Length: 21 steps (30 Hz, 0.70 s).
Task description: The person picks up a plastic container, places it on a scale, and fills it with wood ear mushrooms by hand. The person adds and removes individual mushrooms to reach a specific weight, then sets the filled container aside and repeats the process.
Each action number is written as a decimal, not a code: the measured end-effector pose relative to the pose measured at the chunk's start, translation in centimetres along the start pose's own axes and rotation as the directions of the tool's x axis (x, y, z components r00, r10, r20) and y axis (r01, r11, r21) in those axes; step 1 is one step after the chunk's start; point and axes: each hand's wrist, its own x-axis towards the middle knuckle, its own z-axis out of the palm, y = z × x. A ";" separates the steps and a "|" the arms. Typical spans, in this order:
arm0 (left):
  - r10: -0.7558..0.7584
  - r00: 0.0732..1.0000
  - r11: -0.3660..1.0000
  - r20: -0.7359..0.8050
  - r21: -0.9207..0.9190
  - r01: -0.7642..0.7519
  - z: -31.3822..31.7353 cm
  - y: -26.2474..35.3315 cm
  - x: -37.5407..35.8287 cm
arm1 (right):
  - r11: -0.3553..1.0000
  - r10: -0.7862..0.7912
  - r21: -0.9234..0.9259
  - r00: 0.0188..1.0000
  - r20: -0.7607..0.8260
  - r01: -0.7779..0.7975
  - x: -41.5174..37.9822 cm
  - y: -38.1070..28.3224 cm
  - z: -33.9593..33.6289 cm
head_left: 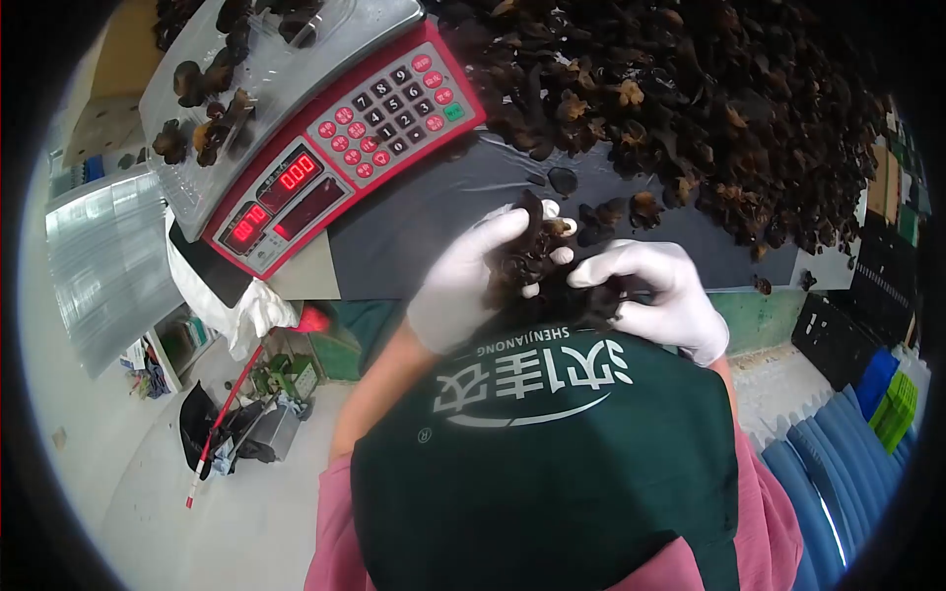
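1. the left hand (468, 271), gloved in white, is closed around a dark clump (522, 258), whose long axis runs roughly near to far.
2. the right hand (658, 295) curls its fingers and thumb about a dark piece (603, 300), just right of the clump; whether the hands touch, i cannot tell.
3. the dark pile (680, 108) lies far right, nearer the right hand.
4. the red scale (335, 158) sits far left, nearer the left.

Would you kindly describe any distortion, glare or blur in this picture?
Head view: fisheye curvature, with black corners; head view: bright streaks along the ribbed panel; head view: left hand looks slightly blurred, while the keypad reads clearly.
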 end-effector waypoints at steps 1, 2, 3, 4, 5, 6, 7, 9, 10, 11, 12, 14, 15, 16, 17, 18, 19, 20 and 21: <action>0.012 1.000 1.000 0.005 0.008 -0.012 0.1 0.3 -0.2 | 0.998 0.030 -0.050 0.999 -0.043 -0.032 -0.7 -0.3 -0.7; 0.030 1.000 0.999 0.010 0.020 -0.030 0.2 0.8 -0.4 | 0.993 0.052 -0.097 0.995 -0.086 -0.060 -1.3 -0.6 -1.4; 0.035 0.999 0.999 0.030 -0.032 -0.034 0.2 1.0 -0.5 | 0.974 0.068 -0.207 0.991 -0.114 -0.090 -2.1 -0.3 -2.0; 0.052 0.997 0.996 0.050 -0.070 -0.049 0.4 1.5 -0.7 | 0.945 0.062 -0.310 0.988 -0.144 -0.105 -2.7 0.0 -2.4; 0.140 0.990 0.980 0.023 0.136 -0.141 2.3 2.6 -1.9 | 0.941 0.091 -0.310 0.983 -0.163 -0.138 -3.4 0.0 -2.7; 0.075 0.987 0.984 0.144 -0.173 -0.050 0.9 3.3 -1.3 | 0.937 0.106 -0.310 0.977 -0.183 -0.160 -3.9 0.2 -2.9; 0.181 0.972 0.977 0.149 -0.141 -0.160 2.0 5.2 -2.3 | 0.936 0.168 -0.275 0.966 -0.198 -0.219 -4.4 0.2 -3.1; 0.365 0.917 0.929 0.163 -0.131 -0.346 3.7 8.5 -4.2 | 0.927 0.269 -0.207 0.938 -0.217 -0.313 -4.6 -0.4 -2.9; 0.511 0.852 0.858 0.113 -0.010 -0.514 5.1 10.6 -5.3 | 0.927 0.291 -0.174 0.929 -0.230 -0.333 -4.4 -0.6 -2.8; 0.654 0.755 0.750 0.043 0.096 -0.655 6.1 12.3 -6.5 | 0.925 0.307 -0.155 0.924 -0.230 -0.346 -4.4 -0.6 -2.8; 0.667 0.743 0.745 0.051 -0.014 -0.667 7.0 14.4 -7.4 | 0.930 0.290 -0.158 0.925 -0.246 -0.333 -4.4 -0.5 -2.8; 0.846 0.527 0.506 0.081 0.188 -0.842 7.7 17.5 -8.3 | 0.937 0.262 -0.158 0.925 -0.276 -0.313 -4.7 0.1 -2.6; 0.923 0.358 0.272 0.142 0.416 -0.868 6.7 19.6 -7.7 | 0.935 0.264 -0.161 0.922 -0.284 -0.317 -5.0 0.3 -2.7; 0.984 0.173 0.099 0.042 0.678 -0.728 7.2 19.9 -6.9 | 0.933 0.265 -0.164 0.919 -0.291 -0.321 -5.3 0.3 -2.9; 0.964 0.177 -0.061 0.199 0.812 -0.580 6.4 20.9 -6.3 | 0.918 0.282 -0.188 0.908 -0.309 -0.350 -5.6 0.1 -3.0; 0.914 0.212 -0.238 0.345 0.881 -0.410 4.8 21.9 -5.4 | 0.907 0.306 -0.185 0.893 -0.329 -0.379 -6.0 -0.1 -3.2; 0.839 0.248 -0.464 0.483 0.875 -0.135 3.1 22.9 -4.4 | 0.894 0.329 -0.182 0.876 -0.351 -0.409 -6.3 -0.4 -3.4; 0.757 0.299 -0.612 0.581 0.791 0.013 2.4 22.8 -3.9 | 0.880 0.353 -0.179 0.858 -0.373 -0.440 -6.9 -0.3 -3.6; 0.781 0.306 -0.558 0.544 0.829 -0.048 3.0 22.5 -3.8 | 0.891 0.344 -0.144 0.846 -0.406 -0.431 -7.7 0.3 -3.7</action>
